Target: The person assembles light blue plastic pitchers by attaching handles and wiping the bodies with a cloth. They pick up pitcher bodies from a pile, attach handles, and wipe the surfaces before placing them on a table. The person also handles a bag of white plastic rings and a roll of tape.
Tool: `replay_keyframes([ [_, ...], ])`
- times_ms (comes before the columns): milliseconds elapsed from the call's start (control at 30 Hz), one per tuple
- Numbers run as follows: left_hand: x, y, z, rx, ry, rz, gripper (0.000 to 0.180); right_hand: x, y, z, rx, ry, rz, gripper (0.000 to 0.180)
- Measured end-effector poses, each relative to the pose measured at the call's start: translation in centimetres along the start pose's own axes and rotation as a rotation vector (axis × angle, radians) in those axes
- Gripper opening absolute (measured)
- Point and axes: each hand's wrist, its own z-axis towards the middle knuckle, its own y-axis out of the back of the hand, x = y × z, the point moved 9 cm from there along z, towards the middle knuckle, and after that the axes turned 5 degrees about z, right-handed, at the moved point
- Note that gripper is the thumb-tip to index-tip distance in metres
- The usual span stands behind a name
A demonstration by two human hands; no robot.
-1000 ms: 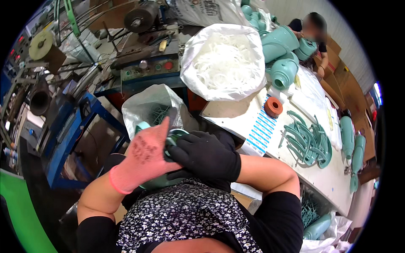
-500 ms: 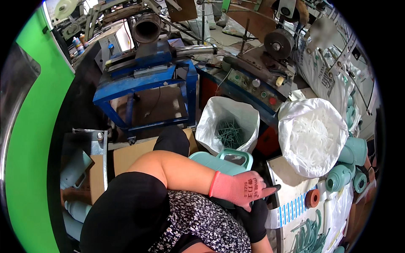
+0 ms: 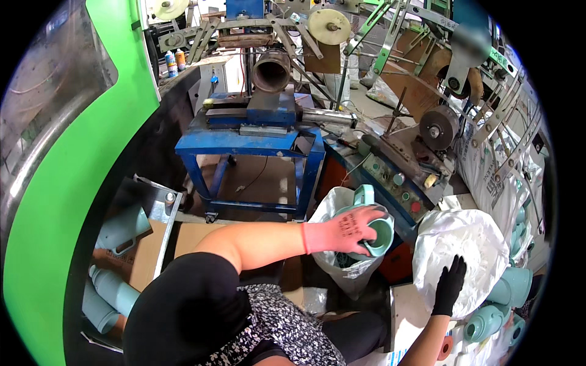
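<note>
My left hand [image 3: 345, 233], in a pink glove with dark fingertips, grips a teal plastic jug [image 3: 383, 236] near its round open end. The jug's looped handle [image 3: 364, 195] points away from me. It is over a white woven bag [image 3: 356, 282] that holds thin green strips, now mostly hidden beneath the jug and hand. My right hand [image 3: 450, 285], gloved in black, lies with fingers stretched out over a white bag [image 3: 428, 241] filled with translucent rings [image 3: 473, 259]. No ring shows in its grasp.
A blue machine stand [image 3: 250, 143] is ahead, beside a control panel with buttons [image 3: 390, 180]. More teal jugs lie at left in a box [image 3: 122, 229] and at right [image 3: 510, 287]. A brown tape roll [image 3: 445, 348] is at lower right. A green machine panel [image 3: 79, 232] borders the left.
The jug has moved from my lap forward over the bag of strips, with its round opening now showing. My right hand has gone from beside the left to the rings. The view has shifted.
</note>
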Motion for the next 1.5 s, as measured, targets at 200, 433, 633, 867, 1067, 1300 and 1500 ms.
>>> replay_keyframes([
  [200, 1.7, 4.8, -3.6, -0.092, 0.128, -0.146, 0.036, -0.1, -4.3, -0.1, 0.265, 0.04, 0.011, 0.032],
  [433, 2.2, 8.9, -6.4, -0.066, 0.248, -0.293, 0.042, -2.1, -1.5, -0.9, 0.475, 0.032, -0.139, 0.019],
  [633, 1.1, 10.0, -6.9, -0.018, 0.179, -0.478, 0.046, -10.7, 1.5, -0.8, 0.032, -0.029, 0.073, 0.031],
  [867, -3.6, 4.9, -7.7, 0.311, 0.063, -0.51, 0.041, -9.3, 0.0, -4.6, -0.015, -0.48, 0.73, 0.03],
  [1067, -4.7, 0.1, -7.9, 0.271, 0.089, -0.478, 0.04, 16.9, 4.1, -7.4, 0.188, -0.295, 1.197, 0.026],
  [1300, -6.5, -3.4, -7.5, 0.286, 0.063, -0.469, 0.07, 23.7, 12.8, -10.8, 0.069, 0.071, 0.931, 0.023],
  [1500, -10.0, -5.7, -6.0, 0.467, 0.168, -0.797, 0.091, 23.3, 16.9, -13.3, 0.089, 0.112, 1.097, 0.036],
])
